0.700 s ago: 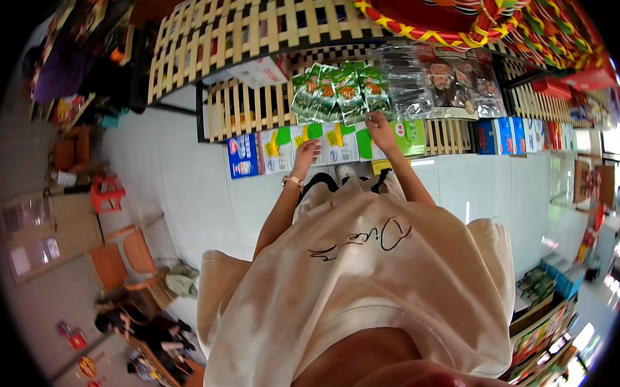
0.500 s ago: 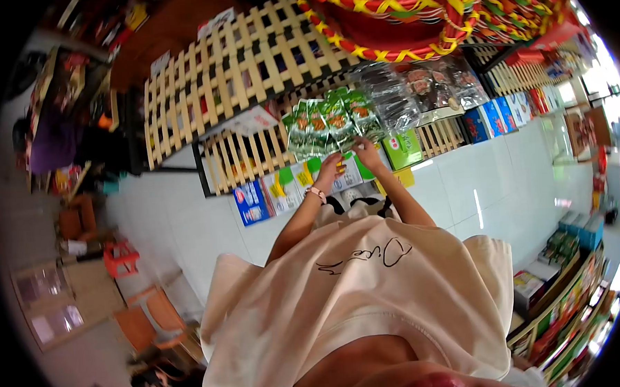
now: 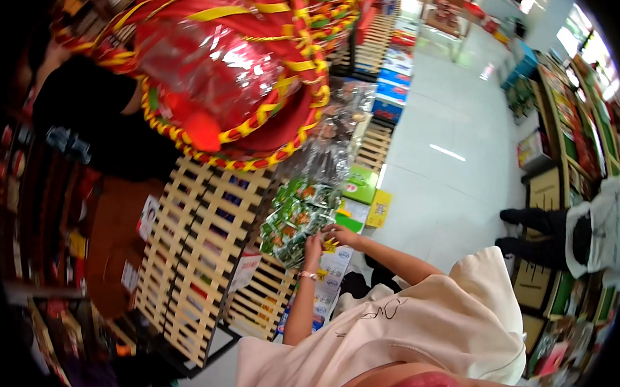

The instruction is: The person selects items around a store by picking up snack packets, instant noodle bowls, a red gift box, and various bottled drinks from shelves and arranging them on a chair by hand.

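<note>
Green snack packets (image 3: 297,218) with orange pictures lie in overlapping rows on the lower slatted wooden shelf. At their near edge, my left hand (image 3: 314,249), with a band on the wrist, has its fingers closed on a green packet. My right hand (image 3: 341,235) comes in from the right beside it, its bent fingers pinching the edge of the packets. Both hands nearly meet; the fingertips are small and partly hidden. Clear-wrapped dark packs (image 3: 322,158) lie beyond the green ones.
Large red baskets with yellow braided rims (image 3: 238,134) stand on the upper slatted shelf (image 3: 195,247). Boxes, including a green one (image 3: 360,184) and a yellow one (image 3: 379,208), line the front. One person in black (image 3: 99,113) is across the shelf; another in white (image 3: 602,229) is at right.
My view has turned to the right, so the shelf now runs diagonally and the baskets appear at upper left. Both hands remain at the near edge of the green packets.
</note>
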### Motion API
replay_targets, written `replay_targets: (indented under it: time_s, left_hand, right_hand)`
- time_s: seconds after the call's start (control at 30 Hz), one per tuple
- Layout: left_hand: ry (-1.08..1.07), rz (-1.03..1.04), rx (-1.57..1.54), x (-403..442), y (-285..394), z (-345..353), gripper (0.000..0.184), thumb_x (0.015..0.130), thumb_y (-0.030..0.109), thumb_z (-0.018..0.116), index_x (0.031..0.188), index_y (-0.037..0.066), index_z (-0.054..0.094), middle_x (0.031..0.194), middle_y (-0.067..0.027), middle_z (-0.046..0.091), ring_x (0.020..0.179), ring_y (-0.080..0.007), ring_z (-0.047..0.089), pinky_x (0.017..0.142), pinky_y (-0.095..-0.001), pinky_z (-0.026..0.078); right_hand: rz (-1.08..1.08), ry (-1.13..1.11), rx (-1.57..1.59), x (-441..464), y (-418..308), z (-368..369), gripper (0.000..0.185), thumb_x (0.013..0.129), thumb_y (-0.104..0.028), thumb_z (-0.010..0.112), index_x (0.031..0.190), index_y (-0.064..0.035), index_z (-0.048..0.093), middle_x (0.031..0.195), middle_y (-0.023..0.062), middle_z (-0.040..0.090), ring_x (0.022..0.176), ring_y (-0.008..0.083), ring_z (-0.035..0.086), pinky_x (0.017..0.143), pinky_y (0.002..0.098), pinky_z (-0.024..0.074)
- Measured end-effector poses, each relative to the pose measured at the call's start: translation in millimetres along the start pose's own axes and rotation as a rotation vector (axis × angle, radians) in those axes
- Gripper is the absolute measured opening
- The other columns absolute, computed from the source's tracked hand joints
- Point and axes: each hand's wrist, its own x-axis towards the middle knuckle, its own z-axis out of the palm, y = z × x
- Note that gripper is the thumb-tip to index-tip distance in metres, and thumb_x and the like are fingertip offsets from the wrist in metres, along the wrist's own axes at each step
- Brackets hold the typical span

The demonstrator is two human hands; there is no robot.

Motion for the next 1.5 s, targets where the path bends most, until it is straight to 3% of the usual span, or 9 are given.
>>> replay_targets:
  time_s: [0.07, 0.2, 0.47, 0.73, 0.9, 1.0, 1.13, 1.4, 1.5]
  left_hand:
    - [-0.069, 0.11, 0.08, -2, 6, -7, 0.029, 0.09, 0.031, 0.048, 0.072, 0.008, 0.047, 0.055, 0.0013, 0.045, 0.046, -0.0096, 0.045, 0.044, -0.0226, 0.036]
    - [0.062, 0.37, -0.018, -31, 42, 0, 0.031, 0.093, 0.025, 0.044, 0.068, 0.006, 0.042, 0.052, 0.0017, 0.039, 0.043, -0.008, 0.037, 0.041, -0.0243, 0.03]
    - [-0.072, 0.686, 0.117, -120, 94, 74, 0.03, 0.092, 0.018, 0.044, 0.064, 0.006, 0.038, 0.056, 0.0041, 0.035, 0.046, -0.0043, 0.033, 0.04, -0.0228, 0.029]
    - [-0.535, 0.625, 0.122, -158, 101, 226, 0.023, 0.089, 0.013, 0.047, 0.069, 0.003, 0.04, 0.062, 0.0036, 0.036, 0.06, -0.0046, 0.032, 0.051, -0.0235, 0.03]
    - [-0.789, 0.644, 0.074, -202, 138, 319, 0.02, 0.09, 0.015, 0.045, 0.075, 0.002, 0.049, 0.069, 0.0011, 0.048, 0.064, -0.0047, 0.041, 0.055, -0.0218, 0.035]
    - [-0.817, 0.337, 0.008, -180, 115, 367, 0.022, 0.091, 0.02, 0.043, 0.083, 0.002, 0.054, 0.072, -0.0008, 0.053, 0.066, -0.0062, 0.046, 0.057, -0.0215, 0.038]
    - [-0.886, 0.275, 0.285, -148, 83, 399, 0.027, 0.09, 0.027, 0.045, 0.093, 0.002, 0.057, 0.074, 0.0004, 0.056, 0.065, -0.0064, 0.049, 0.056, -0.0215, 0.039]
    - [-0.866, 0.123, 0.378, -179, 93, 412, 0.032, 0.087, 0.035, 0.054, 0.098, 0.005, 0.057, 0.081, 0.0004, 0.059, 0.068, -0.0055, 0.053, 0.058, -0.0201, 0.043]
    - [-0.816, 0.038, 0.163, -195, 101, 411, 0.034, 0.087, 0.036, 0.054, 0.098, 0.004, 0.058, 0.082, 0.0002, 0.059, 0.07, -0.0059, 0.054, 0.059, -0.0205, 0.044]
  right_hand:
    - [0.002, -0.037, 0.135, -19, 0, 1, 0.034, 0.082, -0.027, 0.053, 0.113, -0.0139, 0.051, 0.099, 0.005, 0.058, 0.089, 0.0165, 0.055, 0.076, 0.029, 0.0448]
    - [-0.021, 0.056, 0.263, -41, 12, 0, 0.029, 0.086, -0.028, 0.048, 0.111, -0.0143, 0.055, 0.095, 0.0015, 0.06, 0.079, 0.0117, 0.056, 0.068, 0.0262, 0.0449]
    - [-0.084, -0.033, 0.506, -155, 12, -41, 0.048, 0.087, -0.055, 0.04, 0.109, -0.0149, 0.053, 0.095, 0.0023, 0.06, 0.084, 0.012, 0.056, 0.076, 0.028, 0.0432]
    - [-0.393, 0.23, 0.887, -288, -19, -112, 0.024, 0.088, -0.035, 0.05, 0.093, -0.0114, 0.054, 0.078, -0.0003, 0.057, 0.064, 0.009, 0.047, 0.061, 0.0248, 0.0379]
    - [-0.542, 0.08, 0.909, -338, 0, -186, 0.026, 0.088, -0.034, 0.05, 0.086, -0.0076, 0.053, 0.069, -0.0009, 0.052, 0.062, 0.0118, 0.045, 0.062, 0.0284, 0.0363]
    - [-0.564, 0.212, 0.931, -341, 16, -223, 0.027, 0.089, -0.034, 0.049, 0.085, -0.008, 0.052, 0.065, -0.0013, 0.049, 0.063, 0.0115, 0.045, 0.061, 0.0279, 0.0357]
    - [-0.381, 0.506, 0.607, -351, 35, -261, 0.027, 0.09, -0.035, 0.049, 0.09, -0.0078, 0.053, 0.074, -0.0007, 0.052, 0.066, 0.0087, 0.046, 0.063, 0.0237, 0.0388]
    - [-0.276, 0.398, 0.461, -364, 37, -299, 0.027, 0.09, -0.034, 0.05, 0.09, -0.0071, 0.054, 0.078, -0.0008, 0.054, 0.067, 0.0075, 0.046, 0.064, 0.0221, 0.0395]
    - [-0.303, 0.387, 0.396, -368, 18, -299, 0.026, 0.089, -0.032, 0.05, 0.089, -0.0071, 0.055, 0.077, -0.0013, 0.053, 0.065, 0.0072, 0.045, 0.064, 0.0218, 0.0387]
